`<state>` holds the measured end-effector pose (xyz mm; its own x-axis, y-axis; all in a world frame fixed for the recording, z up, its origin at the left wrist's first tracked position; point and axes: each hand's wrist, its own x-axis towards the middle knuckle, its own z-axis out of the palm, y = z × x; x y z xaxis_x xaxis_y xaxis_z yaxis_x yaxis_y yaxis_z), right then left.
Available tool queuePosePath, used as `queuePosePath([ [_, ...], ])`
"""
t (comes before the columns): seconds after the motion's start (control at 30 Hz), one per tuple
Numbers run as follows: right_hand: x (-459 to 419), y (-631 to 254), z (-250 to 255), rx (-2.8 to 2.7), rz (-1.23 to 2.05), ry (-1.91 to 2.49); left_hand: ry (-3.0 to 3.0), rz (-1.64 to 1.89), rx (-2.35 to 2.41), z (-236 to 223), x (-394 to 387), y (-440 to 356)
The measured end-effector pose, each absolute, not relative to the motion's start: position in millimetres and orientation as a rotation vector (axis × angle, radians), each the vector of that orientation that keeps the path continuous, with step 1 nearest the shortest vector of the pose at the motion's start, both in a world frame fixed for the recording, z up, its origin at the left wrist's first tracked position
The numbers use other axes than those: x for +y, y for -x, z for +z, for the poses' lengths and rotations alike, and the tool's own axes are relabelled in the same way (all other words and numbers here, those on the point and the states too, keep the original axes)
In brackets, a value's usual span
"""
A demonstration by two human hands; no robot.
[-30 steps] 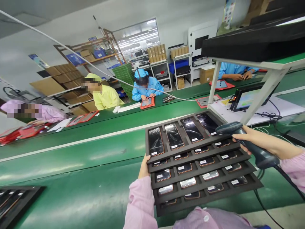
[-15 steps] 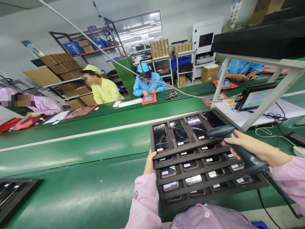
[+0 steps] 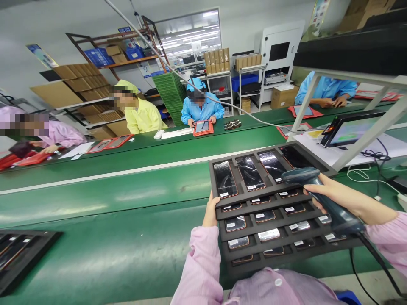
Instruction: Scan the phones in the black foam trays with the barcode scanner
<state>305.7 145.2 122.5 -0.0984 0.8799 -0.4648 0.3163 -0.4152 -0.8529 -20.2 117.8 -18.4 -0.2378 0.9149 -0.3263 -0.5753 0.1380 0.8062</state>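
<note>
The right hand (image 3: 321,192) is wrapped around the grip of a dark blue-grey, pistol-shaped handheld scanner (image 3: 338,214), whose head sits above the right part of a staggered stack of black, rectangular trays (image 3: 248,196) on the green worktop (image 3: 111,245). Four glossy black, rectangular phones (image 3: 225,180) lie in the top tray, long axes running away from the person; the scanner's nose is near the third one's white label. The left hand (image 3: 210,211) has its thumb at the tray's near left corner, beside the first phone; its fingers are hidden, so its grip cannot be told.
</note>
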Motion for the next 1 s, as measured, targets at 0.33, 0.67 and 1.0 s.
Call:
queuePosePath([
  [0.33,124,-238,120,-1.296,1.606,1.691,-0.396,1.444,1.069,-17,118,19],
  [0.67,112,-205,125,-1.235,1.564,1.754,-0.397,1.417,1.029,-16,117,20],
  [1.0,96,-132,122,-1.257,1.688,1.717,-0.385,1.379,1.035,-24,121,21],
])
